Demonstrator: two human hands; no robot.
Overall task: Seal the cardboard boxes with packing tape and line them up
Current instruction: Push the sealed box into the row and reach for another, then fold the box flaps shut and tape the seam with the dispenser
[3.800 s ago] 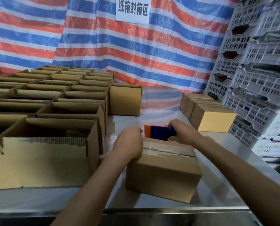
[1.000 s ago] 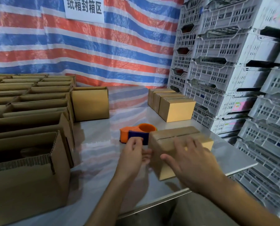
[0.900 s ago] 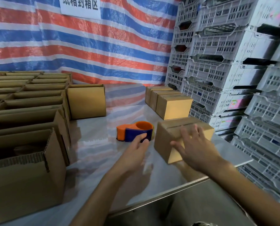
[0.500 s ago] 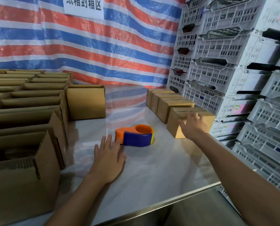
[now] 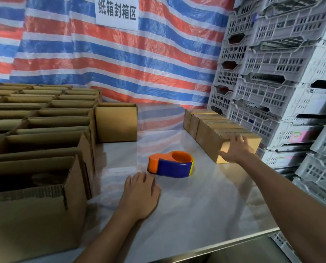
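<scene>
right hand [image 5: 236, 149] flat on the near sealed box [image 5: 214, 149], fingers spread, and that box sits at the front end of the row beside the crates [image 5: 272, 92]. left hand [image 5: 139, 194] rests palm-down on the table [image 5: 205, 205], fingers straight and close together, just beside the tape dispenser [image 5: 171, 165].

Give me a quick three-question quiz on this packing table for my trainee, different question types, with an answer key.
1. True or false: the left hand grips the tape dispenser.
2. The right hand rests on: A) the nearest sealed box, B) the tape dispenser, C) the left hand.
3. Which side of the table holds the open boxes?
Key: 1 false; 2 A; 3 left.
</scene>
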